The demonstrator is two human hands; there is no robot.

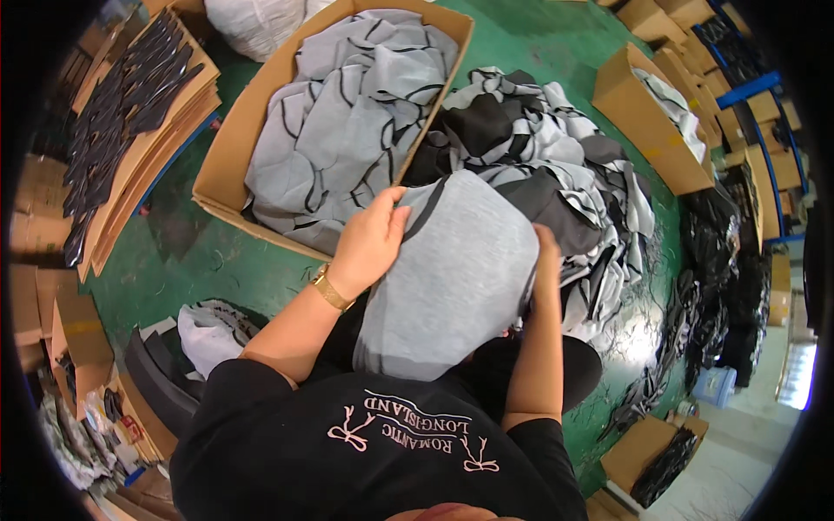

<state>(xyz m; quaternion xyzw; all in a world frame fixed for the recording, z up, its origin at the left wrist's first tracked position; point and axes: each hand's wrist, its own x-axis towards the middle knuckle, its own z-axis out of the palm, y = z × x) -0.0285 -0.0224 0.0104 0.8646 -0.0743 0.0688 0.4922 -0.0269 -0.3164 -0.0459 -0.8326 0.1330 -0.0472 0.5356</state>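
A light grey fabric piece point(460, 269) with a dark edging strip hangs over my lap, stretched between both hands. At its upper left edge my left hand point(372, 236) is closed, thumb on the front face and the other fingers partly behind. My right hand point(547, 256) grips the right edge, its fingers mostly hidden by the cloth. Just beyond the left hand stands a large cardboard box point(228, 201) filled with similar grey pieces point(334, 122) with black trim. Past the cloth, a loose heap of grey, black and white fabric point(565, 182) lies on the floor.
The green floor point(556, 35) shows around the heap, with dark thread scraps at right. A second cardboard box point(621, 108) with pale cloth stands at far right. Stacked cardboard point(152, 174) bearing black strips is at left. Black plastic bags point(712, 252) line the right side.
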